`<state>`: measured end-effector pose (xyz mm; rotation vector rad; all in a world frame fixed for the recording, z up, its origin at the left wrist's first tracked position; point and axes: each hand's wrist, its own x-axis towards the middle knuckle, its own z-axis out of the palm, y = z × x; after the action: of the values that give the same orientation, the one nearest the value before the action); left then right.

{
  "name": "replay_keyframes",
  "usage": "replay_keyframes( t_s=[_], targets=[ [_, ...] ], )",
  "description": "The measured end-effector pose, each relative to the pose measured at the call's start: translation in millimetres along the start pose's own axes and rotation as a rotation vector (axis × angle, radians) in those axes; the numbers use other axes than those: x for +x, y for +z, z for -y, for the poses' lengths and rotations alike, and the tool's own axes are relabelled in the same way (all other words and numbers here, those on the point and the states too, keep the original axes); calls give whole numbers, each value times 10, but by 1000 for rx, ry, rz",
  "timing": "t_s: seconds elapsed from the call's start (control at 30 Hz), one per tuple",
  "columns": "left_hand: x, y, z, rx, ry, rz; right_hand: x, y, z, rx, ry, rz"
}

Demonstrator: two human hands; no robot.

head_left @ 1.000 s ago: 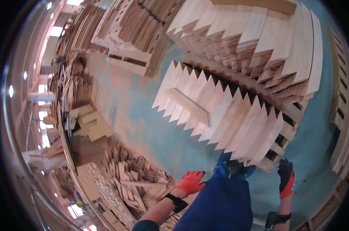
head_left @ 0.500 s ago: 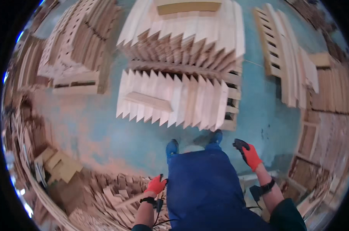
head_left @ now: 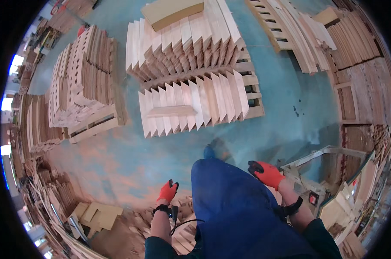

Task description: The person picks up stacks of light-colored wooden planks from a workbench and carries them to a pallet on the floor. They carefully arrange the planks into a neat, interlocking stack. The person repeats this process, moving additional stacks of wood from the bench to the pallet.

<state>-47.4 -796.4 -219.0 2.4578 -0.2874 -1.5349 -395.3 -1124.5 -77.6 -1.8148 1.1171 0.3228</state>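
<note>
Left hand (head_left: 167,191): orange glove, lower centre-left of the frame, fingers loosely curled, empty; hangs over a loose heap of offcuts (head_left: 178,224) at the bottom edge.

Right hand (head_left: 266,172): orange glove, lower centre-right, fingers half bent and grasping nothing; just beside a pale timber frame (head_left: 320,157) at the right.

Boards (head_left: 193,108): upper centre, a fanned row of pale planks on a pallet (head_left: 253,101), overlapping edge to edge, one short board lying across them at the left. Well apart from both hands, beyond the blue apron (head_left: 234,207).

Taller stack (head_left: 182,36): behind the row, upper centre, a flat brown sheet on top.

Further stack (head_left: 81,82): upper left, on its own pallet.

Floor (head_left: 130,159): blue-green, dusty.

Handling, judged: boards look stiff, dry, rough-sawn; moderately light singly, heavy in bundles. Not fragile, though corners may chip and edges may splinter, so gloves suit. Best taken one at a time by the long edges near mid-length, lifting the topmost overlapping board first.
</note>
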Motion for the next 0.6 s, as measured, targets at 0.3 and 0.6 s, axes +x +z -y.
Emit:
replay_keyframes(
  t_s=[0.3,0.6],
  targets=[
    [-327,555,-217,396,451,203,-1262,359,-1139,336,96,-265],
    [527,1158,-79,947,776,394,-2923,1322,-1977,493,418,-474]
  ],
)
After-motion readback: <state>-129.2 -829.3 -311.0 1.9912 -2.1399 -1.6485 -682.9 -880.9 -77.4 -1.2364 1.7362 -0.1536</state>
